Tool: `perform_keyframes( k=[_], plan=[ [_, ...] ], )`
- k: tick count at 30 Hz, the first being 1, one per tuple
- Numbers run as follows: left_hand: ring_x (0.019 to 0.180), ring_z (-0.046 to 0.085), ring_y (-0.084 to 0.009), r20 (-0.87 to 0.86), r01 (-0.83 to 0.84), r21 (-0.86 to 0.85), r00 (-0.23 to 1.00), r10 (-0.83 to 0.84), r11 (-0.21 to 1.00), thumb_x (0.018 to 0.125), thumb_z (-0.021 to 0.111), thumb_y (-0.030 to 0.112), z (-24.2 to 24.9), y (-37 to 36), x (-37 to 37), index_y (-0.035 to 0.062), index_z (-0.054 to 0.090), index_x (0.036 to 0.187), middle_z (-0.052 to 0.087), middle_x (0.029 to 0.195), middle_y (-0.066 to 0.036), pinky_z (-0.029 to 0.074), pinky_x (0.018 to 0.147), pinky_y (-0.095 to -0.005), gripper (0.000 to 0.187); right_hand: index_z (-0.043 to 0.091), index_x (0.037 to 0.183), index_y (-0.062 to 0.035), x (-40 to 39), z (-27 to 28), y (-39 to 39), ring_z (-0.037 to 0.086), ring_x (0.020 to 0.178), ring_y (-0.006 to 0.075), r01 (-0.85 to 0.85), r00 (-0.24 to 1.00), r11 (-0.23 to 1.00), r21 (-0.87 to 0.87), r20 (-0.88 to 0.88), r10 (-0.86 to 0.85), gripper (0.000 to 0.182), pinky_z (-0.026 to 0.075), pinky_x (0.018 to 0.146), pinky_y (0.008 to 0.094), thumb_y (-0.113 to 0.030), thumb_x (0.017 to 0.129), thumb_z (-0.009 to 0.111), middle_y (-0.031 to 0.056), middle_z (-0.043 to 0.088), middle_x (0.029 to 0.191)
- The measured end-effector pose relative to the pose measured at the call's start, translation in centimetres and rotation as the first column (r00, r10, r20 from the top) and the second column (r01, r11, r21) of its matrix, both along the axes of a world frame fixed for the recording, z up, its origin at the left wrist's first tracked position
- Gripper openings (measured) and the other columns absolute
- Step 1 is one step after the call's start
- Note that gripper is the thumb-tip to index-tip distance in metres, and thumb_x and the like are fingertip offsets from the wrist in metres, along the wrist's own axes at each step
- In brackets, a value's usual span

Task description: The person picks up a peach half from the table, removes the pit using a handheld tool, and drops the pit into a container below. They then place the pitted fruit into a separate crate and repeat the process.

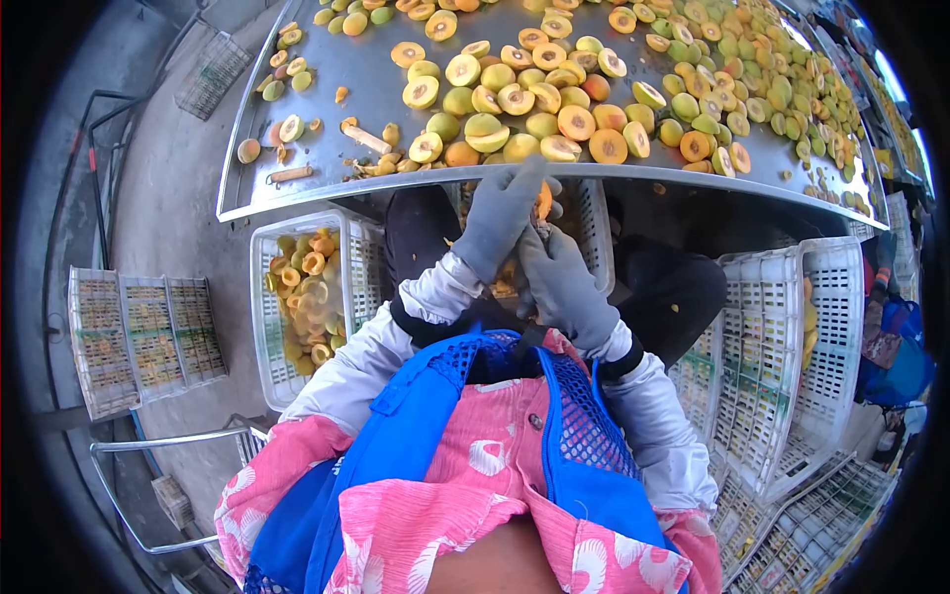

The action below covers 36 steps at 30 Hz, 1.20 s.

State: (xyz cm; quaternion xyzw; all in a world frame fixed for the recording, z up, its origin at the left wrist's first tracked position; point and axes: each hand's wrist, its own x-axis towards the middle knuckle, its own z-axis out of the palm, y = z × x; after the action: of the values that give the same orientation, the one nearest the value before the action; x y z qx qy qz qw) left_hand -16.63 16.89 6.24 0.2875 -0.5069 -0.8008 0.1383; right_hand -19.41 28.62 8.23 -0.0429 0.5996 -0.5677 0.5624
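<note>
My left hand (pixel 503 220), in a grey glove, is closed around an orange-fleshed peach half (pixel 544 201) just below the table's near edge. Right beside it, my right hand (pixel 569 285), gloved in grey too, grips a small dark metal tool (pixel 541 232) that meets the fruit; its handle is hidden in the fingers. Under both hands, between my knees, stands a white crate (pixel 597 233), mostly covered by my arms. On the metal table (pixel 346 74) in front lie many halved peaches (pixel 576 123), some with the stone still in them.
To the left, a white crate (pixel 259 297) holds hollowed peach halves (pixel 315 263). Two wooden-handled tools (pixel 366 137) lie near the table edge among scraps. White crates (pixel 782 346) stand at right, another crate (pixel 148 337) at far left. Part of another person (pixel 896 346) shows at far right.
</note>
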Motion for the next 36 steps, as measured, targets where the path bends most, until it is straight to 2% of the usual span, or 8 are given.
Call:
perform_keyframes(
  k=[6,10,15,18,21,27,30,36],
  plan=[
    [0.063,0.062,-0.0125,-0.003,-0.055,-0.398,0.998,0.058,0.916,0.099,0.051,0.037,-0.4,0.7,0.3,-0.0029,0.065,0.092,0.065,0.073,-0.008,0.05,0.059,-0.0238,0.043,0.05,0.095,-0.0107,-0.5,1.2,0.5,0.046,0.038,0.0131,-0.021,0.985,1.0,0.011,0.169,0.019,0.029,0.041,0.034,0.0287,-0.04,0.099,0.048,0.0004,0.05,0.062],
    [0.063,0.061,-0.0108,-0.021,0.058,-0.029,0.998,-0.058,0.998,0.099,0.05,0.037,-0.1,0.0,-0.1,-0.0021,0.066,0.094,0.065,0.074,-0.008,0.049,0.059,-0.023,0.043,0.05,0.098,-0.0107,0.2,0.2,0.5,0.045,0.042,0.0104,-0.045,0.989,0.997,0.061,-0.136,0.053,0.031,0.039,0.036,0.0272,-0.041,0.099,0.048,0.0004,0.049,0.064],
    [0.062,0.061,-0.0125,0.04,0.006,-0.473,0.999,0.015,0.881,0.1,0.047,0.04,-0.3,0.4,0.0,-0.0027,0.066,0.092,0.065,0.071,-0.009,0.05,0.058,-0.0239,0.047,0.05,0.097,-0.0113,-0.9,1.2,0.7,0.048,0.043,0.0118,-0.039,0.989,0.998,0.044,0.144,0.032,0.03,0.04,0.036,0.028,-0.041,0.099,0.048,0.0003,0.05,0.064],
    [0.062,0.061,-0.0126,-0.001,0.071,-0.226,0.997,-0.074,0.971,0.1,0.047,0.038,0.1,-0.3,-0.2,-0.0027,0.067,0.091,0.065,0.071,-0.008,0.05,0.058,-0.0236,0.046,0.05,0.099,-0.0112,-0.9,0.7,0.8,0.05,0.047,0.0113,-0.021,0.944,0.999,-0.049,0.327,0.036,0.03,0.041,0.037,0.028,-0.041,0.099,0.048,0.0004,0.051,0.066],
    [0.064,0.061,-0.0117,0.057,0.177,-0.055,0.983,-0.174,0.983,0.101,0.047,0.036,0.0,-0.9,-0.1,-0.0025,0.068,0.092,0.065,0.073,-0.009,0.048,0.059,-0.0228,0.045,0.05,0.098,-0.0128,-0.4,1.4,0.3,0.047,0.047,0.0092,-0.06,0.998,0.995,0.077,0.033,0.058,0.029,0.04,0.038,0.0263,-0.042,0.099,0.048,-0.0017,0.049,0.066],
    [0.067,0.064,-0.0147,-0.049,0.074,-0.4,0.994,-0.102,0.914,0.099,0.049,0.038,-0.8,-0.4,0.0,-0.0021,0.066,0.091,0.065,0.077,-0.009,0.052,0.062,-0.0259,0.044,0.05,0.091,-0.0151,-1.0,1.2,1.3,0.03,0.044,0.0048,-0.015,0.939,0.999,-0.046,0.342,0.03,0.029,0.029,0.038,0.0223,-0.042,0.1,0.046,-0.0075,0.035,0.061],
    [0.068,0.065,-0.0156,-0.204,0.164,-0.188,0.958,-0.202,0.968,0.101,0.043,0.042,-0.2,-0.8,0.1,-0.0019,0.067,0.092,0.066,0.076,-0.011,0.052,0.062,-0.0267,0.051,0.048,0.089,-0.0108,-1.8,0.4,1.8,0.031,0.045,0.0033,-0.04,0.865,0.974,-0.224,0.48,0.145,0.037,0.028,0.039,0.0219,-0.047,0.099,0.047,-0.0072,0.037,0.061],
    [0.064,0.064,-0.0169,-0.087,0.346,-0.198,0.926,-0.368,0.917,0.101,0.04,0.047,0.4,-1.6,0.4,-0.0025,0.066,0.089,0.066,0.073,-0.012,0.053,0.062,-0.027,0.057,0.048,0.09,-0.0162,-2.7,0.3,2.5,0.025,0.046,0.0014,-0.132,0.816,0.932,-0.339,0.496,0.296,0.032,0.022,0.04,0.0203,-0.046,0.1,0.047,-0.0095,0.03,0.062]
  ],
)
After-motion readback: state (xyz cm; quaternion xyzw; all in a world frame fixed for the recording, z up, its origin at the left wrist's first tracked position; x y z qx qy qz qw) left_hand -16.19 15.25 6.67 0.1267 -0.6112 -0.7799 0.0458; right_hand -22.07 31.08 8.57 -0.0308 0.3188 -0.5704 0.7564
